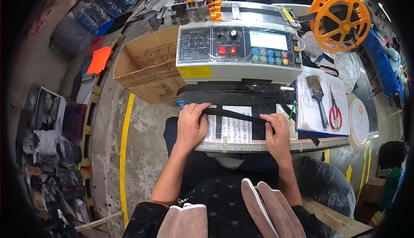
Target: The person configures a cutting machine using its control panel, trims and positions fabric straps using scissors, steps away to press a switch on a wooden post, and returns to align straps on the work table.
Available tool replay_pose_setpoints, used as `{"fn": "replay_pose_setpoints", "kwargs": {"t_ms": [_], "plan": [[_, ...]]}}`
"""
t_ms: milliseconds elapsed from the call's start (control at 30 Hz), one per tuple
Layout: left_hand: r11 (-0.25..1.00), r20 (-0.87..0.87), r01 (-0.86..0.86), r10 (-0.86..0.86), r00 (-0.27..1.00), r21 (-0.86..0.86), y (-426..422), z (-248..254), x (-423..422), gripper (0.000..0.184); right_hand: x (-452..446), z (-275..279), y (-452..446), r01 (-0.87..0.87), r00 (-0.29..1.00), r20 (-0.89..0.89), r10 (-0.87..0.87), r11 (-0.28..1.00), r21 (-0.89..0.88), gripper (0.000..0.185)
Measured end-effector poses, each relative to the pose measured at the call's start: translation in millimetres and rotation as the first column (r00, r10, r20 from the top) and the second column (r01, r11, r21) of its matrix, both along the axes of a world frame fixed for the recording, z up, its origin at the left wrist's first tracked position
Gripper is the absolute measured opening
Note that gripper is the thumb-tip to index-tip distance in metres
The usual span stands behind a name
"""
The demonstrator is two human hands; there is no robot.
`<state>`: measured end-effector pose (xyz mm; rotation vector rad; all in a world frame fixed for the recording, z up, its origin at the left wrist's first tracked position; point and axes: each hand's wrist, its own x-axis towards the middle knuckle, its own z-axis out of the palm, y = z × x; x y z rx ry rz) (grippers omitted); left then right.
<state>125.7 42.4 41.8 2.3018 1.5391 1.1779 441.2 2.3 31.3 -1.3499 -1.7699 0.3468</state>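
A black strap [235,114] runs across the front of the work table between my two hands. My left hand [192,123] is closed on the strap's left part, fingers bent over it. At the strap's right part, my right hand [276,133] pinches it between thumb and fingers. Under the strap lie printed paper sheets [236,130] on a dark surface, and a measuring tape [215,145] follows the table's front edge. Just behind stands a grey machine [239,72] with a lit screen and coloured buttons.
An open cardboard box [148,80] stands left of the machine. To the right lie a notebook [307,108], a brush [317,95], red-handled scissors [335,113] and a white round disc [359,119]. An orange reel [343,22] stands at the back right.
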Motion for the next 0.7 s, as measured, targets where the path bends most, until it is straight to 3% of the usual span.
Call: {"fn": "replay_pose_setpoints", "kwargs": {"t_ms": [33,133,400,433,533,567,700], "plan": [[1.0,0.109,0.011,-0.008,0.994,-0.023,-0.5,-2.4,-0.3,0.032,-0.8,0.7,-0.6,0.008,0.997,-0.082,-0.009,1.0,-0.007,0.032],[0.999,0.098,-0.022,0.027,0.995,-0.048,-0.8,-4.3,-3.2,0.03,-1.3,-1.5,0.8,0.024,0.996,-0.09,-0.024,1.0,0.004,0.032],[0.998,0.088,-0.038,0.043,0.995,-0.058,4.6,-11.8,-4.8,0.048,1.0,-4.1,4.1,0.004,1.0,-0.021,-0.005,0.998,-0.058,0.034],[0.99,0.11,-0.047,0.062,0.992,-0.136,3.4,-13.1,-5.9,0.049,0.5,-4.4,3.4,0.006,1.0,-0.021,-0.007,0.998,-0.063,0.034],[0.977,-0.075,-0.213,0.211,0.975,-0.013,3.6,-18.1,-5.6,0.048,-1.2,-2.9,4.2,0.012,1.0,-0.016,-0.013,0.998,-0.061,0.035],[0.975,-0.058,-0.21,0.206,0.977,-0.076,4.0,-21.8,-8.8,0.045,-1.6,-2.5,4.4,0.015,1.0,-0.013,-0.015,0.998,-0.061,0.035],[0.976,-0.103,-0.216,0.212,0.972,-0.033,4.5,-22.7,-8.7,0.039,-4.3,2.1,4.2,0.028,0.999,0.036,-0.026,0.998,-0.057,0.035]]}}
